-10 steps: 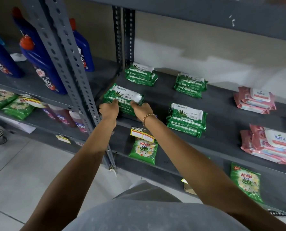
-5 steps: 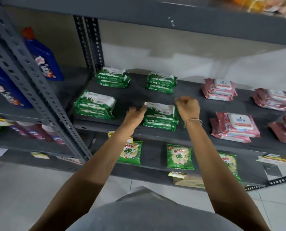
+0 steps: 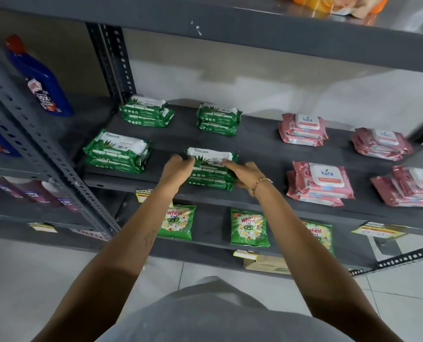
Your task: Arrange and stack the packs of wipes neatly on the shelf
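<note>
Both hands have moved off the green stack at 9 o'clock (image 3: 117,150) to the front-centre green stack (image 3: 211,169). Left hand (image 3: 177,169) and right hand (image 3: 246,172) now grip its top pack's ends (squaring it, presumably). Pink stacks at 3 o'clock (image 3: 321,181) likely remain.

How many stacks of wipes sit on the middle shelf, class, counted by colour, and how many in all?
Green stacks: 4
Pink stacks: 4
Total: 8
</note>
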Demonstrator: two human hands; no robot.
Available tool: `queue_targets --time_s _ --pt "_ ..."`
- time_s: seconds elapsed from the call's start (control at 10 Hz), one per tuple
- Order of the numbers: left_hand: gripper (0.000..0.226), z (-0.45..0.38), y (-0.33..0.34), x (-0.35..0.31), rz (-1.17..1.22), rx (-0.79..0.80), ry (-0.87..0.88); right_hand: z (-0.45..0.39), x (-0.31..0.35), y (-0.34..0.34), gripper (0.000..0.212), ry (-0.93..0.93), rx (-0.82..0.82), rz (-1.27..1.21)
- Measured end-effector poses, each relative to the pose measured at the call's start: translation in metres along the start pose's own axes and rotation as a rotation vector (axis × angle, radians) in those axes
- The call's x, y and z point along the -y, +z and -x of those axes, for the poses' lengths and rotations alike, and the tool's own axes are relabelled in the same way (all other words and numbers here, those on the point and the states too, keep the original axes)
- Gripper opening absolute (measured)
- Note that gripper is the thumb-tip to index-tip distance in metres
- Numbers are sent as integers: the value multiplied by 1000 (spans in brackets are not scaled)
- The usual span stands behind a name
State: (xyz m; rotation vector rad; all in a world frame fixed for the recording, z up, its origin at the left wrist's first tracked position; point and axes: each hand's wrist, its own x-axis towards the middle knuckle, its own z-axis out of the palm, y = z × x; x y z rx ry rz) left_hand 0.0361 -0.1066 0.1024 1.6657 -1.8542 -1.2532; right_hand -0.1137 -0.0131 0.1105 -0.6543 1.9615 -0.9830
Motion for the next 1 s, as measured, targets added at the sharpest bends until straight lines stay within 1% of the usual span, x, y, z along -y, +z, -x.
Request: queue_targets --time_s 0.1,0.2,0.3,0.4,0.5,0.7,0.8,0.9,1.0 --pt "54 12 15 -7 -302 -330 396 11 -1 -36 45 -187 -140 202" --pt "57 20 37 -30 -458 -238 586 23 -8 -90 33 -378 -401 409" --pt "62 21 61 -39 -665 -124 585 29 -30 -155 32 -482 -585 559" --pt "61 16 73 -29 -830 -90 546 14 -55 -184 45 -384 -435 775" --pt "60 17 78 -26 -860 -117 523 1 -73 -182 50 -290 -333 938" --pt "60 17 79 -28 -884 -98 483 -4 -78 -182 52 -286 -367 912" --pt "61 17 84 -24 -951 -110 484 -3 -83 -177 53 -297 -375 954" --pt "64 20 80 -27 -931 -79 461 -1 -75 -178 53 -261 -330 991" --pt "67 28 79 -34 -913 -74 495 4 -69 -178 58 -291 -397 1032"
